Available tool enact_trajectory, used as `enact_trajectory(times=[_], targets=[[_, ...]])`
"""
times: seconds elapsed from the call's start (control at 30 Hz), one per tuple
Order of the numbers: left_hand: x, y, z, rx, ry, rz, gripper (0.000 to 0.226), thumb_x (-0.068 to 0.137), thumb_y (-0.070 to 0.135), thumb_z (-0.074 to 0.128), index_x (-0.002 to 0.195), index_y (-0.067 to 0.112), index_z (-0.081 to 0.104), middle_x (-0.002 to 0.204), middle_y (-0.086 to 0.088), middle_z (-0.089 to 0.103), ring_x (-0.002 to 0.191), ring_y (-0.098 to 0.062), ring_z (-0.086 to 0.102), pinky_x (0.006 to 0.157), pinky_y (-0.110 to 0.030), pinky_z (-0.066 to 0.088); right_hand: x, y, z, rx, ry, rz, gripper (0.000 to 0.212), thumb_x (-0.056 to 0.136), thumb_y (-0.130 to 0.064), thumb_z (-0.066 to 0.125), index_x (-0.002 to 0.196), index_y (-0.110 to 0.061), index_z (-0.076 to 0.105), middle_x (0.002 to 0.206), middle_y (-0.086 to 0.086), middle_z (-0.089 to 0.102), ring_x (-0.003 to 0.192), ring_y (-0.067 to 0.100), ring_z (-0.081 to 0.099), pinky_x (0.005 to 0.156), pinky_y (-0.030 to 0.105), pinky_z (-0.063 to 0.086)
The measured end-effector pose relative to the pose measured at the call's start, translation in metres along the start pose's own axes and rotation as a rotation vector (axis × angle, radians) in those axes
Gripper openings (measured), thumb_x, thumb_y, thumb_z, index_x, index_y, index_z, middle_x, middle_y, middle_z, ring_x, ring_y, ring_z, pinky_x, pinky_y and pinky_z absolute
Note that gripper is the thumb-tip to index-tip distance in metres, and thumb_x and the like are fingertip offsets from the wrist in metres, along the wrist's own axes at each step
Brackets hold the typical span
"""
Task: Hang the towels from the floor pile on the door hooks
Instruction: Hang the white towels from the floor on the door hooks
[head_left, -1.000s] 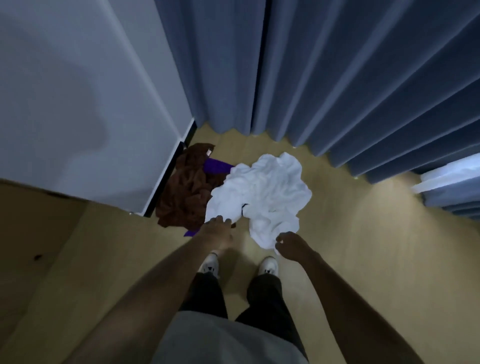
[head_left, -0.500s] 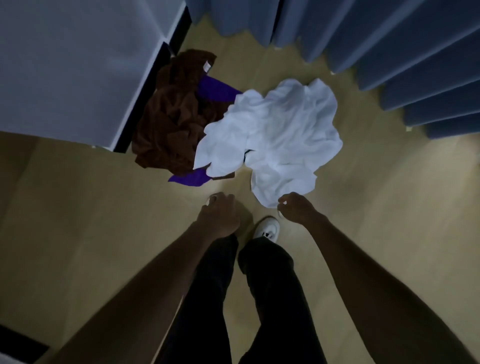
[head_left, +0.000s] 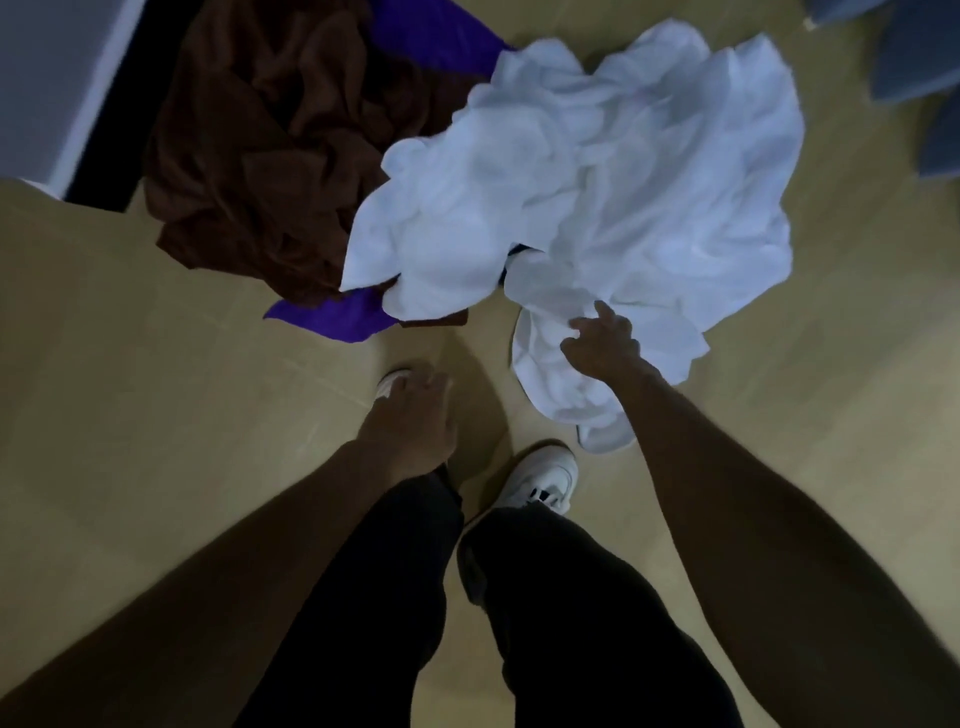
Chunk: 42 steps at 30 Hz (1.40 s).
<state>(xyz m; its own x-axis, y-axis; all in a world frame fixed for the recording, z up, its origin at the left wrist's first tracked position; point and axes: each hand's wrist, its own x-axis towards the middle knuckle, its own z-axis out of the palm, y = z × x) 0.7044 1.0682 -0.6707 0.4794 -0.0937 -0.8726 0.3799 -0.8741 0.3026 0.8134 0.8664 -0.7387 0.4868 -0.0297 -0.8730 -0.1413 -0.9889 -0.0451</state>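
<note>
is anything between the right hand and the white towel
Nothing visible: the right hand is already over the near edge of the white towel, which lies on top of the pile.

head view | worn high, facing steeply down | close over floor (head_left: 156, 415)

A person is standing on a tan floor (head_left: 156, 415) and looking down at a pile of towels: a big white towel (head_left: 597, 182) is lying crumpled on top, a brown towel (head_left: 249, 156) is lying to its left, and a purple towel (head_left: 332, 317) is peeking out underneath. The right hand (head_left: 605, 345) is reaching over the near edge of the white towel with its fingers spread, while the left hand (head_left: 410, 415) is hanging loose above a white shoe (head_left: 545, 480). Blue curtains (head_left: 919, 62) are showing in the top right corner.
</note>
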Motion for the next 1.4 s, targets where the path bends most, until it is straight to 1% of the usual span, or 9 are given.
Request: enact_trajectory(times=[0.1, 0.27, 0.53, 0.7, 0.83, 0.97, 1.1, 1.27, 1.4], targets=[[-0.003, -0.017, 0.005, 0.011, -0.031, -0.083, 0.052, 0.095, 0.025, 0.045, 0.143, 0.011, 0.029, 0.146, -0.016, 0.03, 0.133, -0.033, 0.032, 0.106, -0.046, 0.035, 0.001, -0.008, 0.013, 0.001, -0.029, 0.037, 0.035, 0.09, -0.017, 0.043, 0.119, -0.001, 0.054, 0.134, 0.017, 0.048, 0.125, 0.035, 0.042, 0.103, 0.041, 0.035], [-0.059, -0.008, -0.01, 0.024, -0.06, -0.103, 0.047, 0.096, 0.024, 0.039, 0.141, 0.011, 0.029, 0.137, -0.016, 0.037, 0.125, -0.031, 0.038, 0.099, -0.042, 0.038, -0.081, -0.043, -0.003, 0.137, -0.02, -0.012, 0.027, 0.09, -0.008, 0.044, 0.108, 0.001, 0.061, 0.114, 0.018, 0.061, 0.11, 0.034, 0.056, 0.084, 0.033, 0.044], [-0.184, 0.074, -0.126, -0.069, 0.215, 0.086, 0.067, 0.085, 0.031, 0.02, 0.146, 0.003, 0.027, 0.146, -0.02, 0.036, 0.135, -0.032, 0.038, 0.111, -0.035, 0.032, -0.265, -0.085, -0.122, 0.336, 0.121, -0.329, 0.014, 0.076, -0.002, 0.051, 0.075, -0.015, 0.047, 0.089, 0.009, 0.061, 0.089, 0.026, 0.056, 0.072, 0.031, 0.041], [-0.27, 0.134, -0.207, -0.198, 0.355, 0.241, 0.055, 0.087, 0.019, 0.045, 0.139, 0.002, 0.04, 0.139, -0.017, 0.047, 0.127, -0.031, 0.046, 0.102, -0.032, 0.037, -0.375, -0.097, -0.22, 0.368, 0.279, -0.567, 0.032, 0.074, 0.002, 0.053, 0.061, -0.024, 0.04, 0.063, -0.009, 0.048, 0.061, 0.005, 0.046, 0.058, 0.018, 0.033], [-0.329, 0.169, -0.254, -0.208, 0.5, 0.273, 0.029, 0.084, 0.019, 0.043, 0.099, 0.0, 0.059, 0.097, -0.019, 0.065, 0.093, -0.034, 0.062, 0.077, -0.034, 0.04, -0.447, -0.1, -0.278, 0.466, 0.392, -0.719, 0.025, 0.071, 0.005, 0.053, 0.064, -0.018, 0.047, 0.062, -0.01, 0.05, 0.064, -0.001, 0.052, 0.059, 0.011, 0.037], [-0.399, 0.187, -0.298, -0.291, 0.671, 0.313, 0.022, 0.076, 0.009, 0.049, 0.063, 0.023, 0.037, 0.078, -0.018, 0.064, 0.075, -0.033, 0.06, 0.063, -0.034, 0.042, -0.504, -0.094, -0.317, 0.555, 0.365, -0.797, 0.032, 0.072, 0.009, 0.055, 0.073, -0.021, 0.045, 0.068, -0.01, 0.046, 0.062, 0.0, 0.045, 0.058, 0.012, 0.036], [-0.469, 0.194, -0.329, -0.303, 0.796, 0.311, 0.027, 0.071, 0.005, 0.047, 0.058, 0.025, 0.034, 0.073, -0.002, 0.056, 0.073, -0.02, 0.054, 0.066, -0.028, 0.044, -0.548, -0.093, -0.338, 0.358, 0.171, -0.879, 0.03, 0.074, 0.005, 0.058, 0.065, -0.02, 0.043, 0.063, -0.009, 0.038, 0.056, 0.005, 0.034, 0.055, 0.019, 0.031], [-0.577, 0.199, -0.36, -0.399, 0.904, 0.315, 0.021, 0.073, 0.004, 0.042, 0.059, 0.019, 0.038, 0.067, 0.004, 0.048, 0.069, -0.017, 0.046, 0.06, -0.027, 0.036, -0.591, -0.117, -0.351, 0.165, 0.13, -0.934, 0.007, 0.078, -0.007, 0.063, 0.073, -0.011, 0.06, 0.069, -0.002, 0.055, 0.065, 0.01, 0.051, 0.063, 0.021, 0.042], [-0.654, 0.177, -0.36, -0.492, 1.063, 0.327, 0.015, 0.066, 0.007, 0.039, 0.058, 0.019, 0.035, 0.062, 0.007, 0.042, 0.061, -0.012, 0.04, 0.054, -0.024, 0.031, -0.633, -0.158, -0.351, 0.133, 0.073, -1.045, 0.02, 0.078, -0.008, 0.065, 0.079, -0.027, 0.06, 0.081, -0.008, 0.063, 0.079, 0.01, 0.06, 0.068, 0.019, 0.047]])
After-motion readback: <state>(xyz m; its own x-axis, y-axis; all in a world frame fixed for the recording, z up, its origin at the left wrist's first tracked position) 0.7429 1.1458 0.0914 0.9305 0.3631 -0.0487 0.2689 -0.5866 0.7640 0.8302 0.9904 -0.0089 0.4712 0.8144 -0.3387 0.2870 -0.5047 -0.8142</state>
